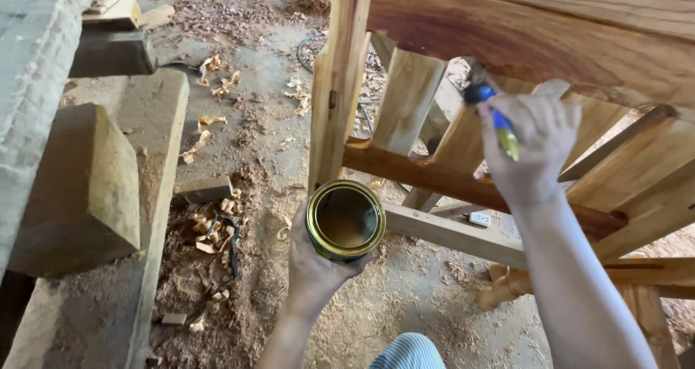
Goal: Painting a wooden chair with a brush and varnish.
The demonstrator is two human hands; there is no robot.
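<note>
Brush (499,123), blue and yellow handle, is gripped in the right hand (532,152), fingers wrapped closed around the handle; its dark head points up and left and meets the underside of the broad top board (550,36) of a wooden furniture frame (449,181). Whether bristles actually touch the wood cannot be told; the head is partly hidden in shadow. Left hand (315,264) holds an open round tin (345,221) from below, fingers closed around its body, rim level, brownish liquid visible inside. The tin sits low and left of the brush, just in front of the frame's upright post (337,87) and beside a lower rail (452,233). Angled slats (407,101) stand between rails behind the brush. Floor (268,123) is covered with sawdust and curled wood shavings (217,224). Thick timber blocks (79,188) lie at left. A small white object (480,218) lies on the ground under the frame.
</note>
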